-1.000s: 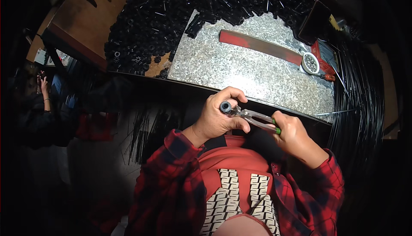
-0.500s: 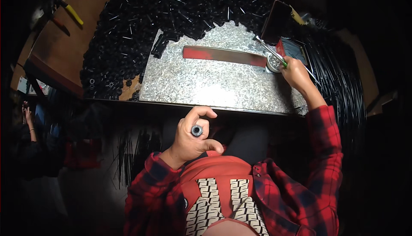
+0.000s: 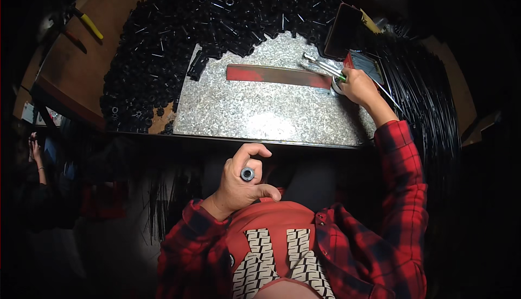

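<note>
Holds bare left hand (image 3: pixel 234 184) near, with forefinger (image 3: pixel 251 149) and thumb (image 3: pixel 268 191) curved apart; extends red-and-navy plaid-sleeved right arm (image 3: pixel 402 163) far right, with bare right hand (image 3: pixel 360 87) clenched.

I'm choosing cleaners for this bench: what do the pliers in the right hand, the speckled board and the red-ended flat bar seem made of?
Pliers: probably polished metal, given the bright highlights; green grip likely plastic.
Speckled board: stone or galvanized metal; mottled grey with glossy glare fits either.
Flat bar: wood or metal, unclear; dull brown-grey, ends apparently painted red.
</note>
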The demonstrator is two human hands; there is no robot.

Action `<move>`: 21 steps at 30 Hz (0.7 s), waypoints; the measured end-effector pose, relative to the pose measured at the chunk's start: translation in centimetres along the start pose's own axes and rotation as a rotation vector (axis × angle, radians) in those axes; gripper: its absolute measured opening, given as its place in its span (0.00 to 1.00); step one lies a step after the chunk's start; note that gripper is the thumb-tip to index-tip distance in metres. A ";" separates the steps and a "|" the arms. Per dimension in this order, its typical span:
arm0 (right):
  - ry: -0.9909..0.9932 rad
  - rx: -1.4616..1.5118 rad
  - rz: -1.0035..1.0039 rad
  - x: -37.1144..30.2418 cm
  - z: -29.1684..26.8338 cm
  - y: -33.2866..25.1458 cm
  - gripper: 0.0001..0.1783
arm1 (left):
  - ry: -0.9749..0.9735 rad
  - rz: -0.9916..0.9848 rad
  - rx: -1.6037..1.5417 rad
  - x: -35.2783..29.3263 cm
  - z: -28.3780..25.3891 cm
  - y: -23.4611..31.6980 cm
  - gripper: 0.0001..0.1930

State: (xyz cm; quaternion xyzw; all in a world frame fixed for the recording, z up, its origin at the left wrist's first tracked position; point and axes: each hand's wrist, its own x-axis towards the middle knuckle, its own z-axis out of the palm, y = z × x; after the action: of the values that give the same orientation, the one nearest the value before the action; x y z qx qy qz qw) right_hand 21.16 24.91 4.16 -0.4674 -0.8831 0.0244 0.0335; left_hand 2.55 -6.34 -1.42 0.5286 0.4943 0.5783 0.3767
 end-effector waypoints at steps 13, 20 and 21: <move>0.299 0.430 0.030 -1.2 -0.1 -0.1 0.10 | 0.062 -0.030 -0.114 0.4 0.4 -0.8 0.44; -0.116 1.128 -0.200 -11.2 0.8 -10.8 0.10 | 0.161 0.020 -0.165 1.0 1.4 -1.4 0.42; -0.067 1.080 -0.322 -12.6 0.9 -12.2 0.09 | 0.159 0.017 -0.162 1.0 1.3 -1.3 0.42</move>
State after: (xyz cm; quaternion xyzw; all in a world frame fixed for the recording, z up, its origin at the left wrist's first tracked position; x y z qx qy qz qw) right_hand 18.11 7.64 3.67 -0.2424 -0.8059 0.4822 0.2433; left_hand 3.57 -4.87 -2.49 0.4531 0.4697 0.6596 0.3728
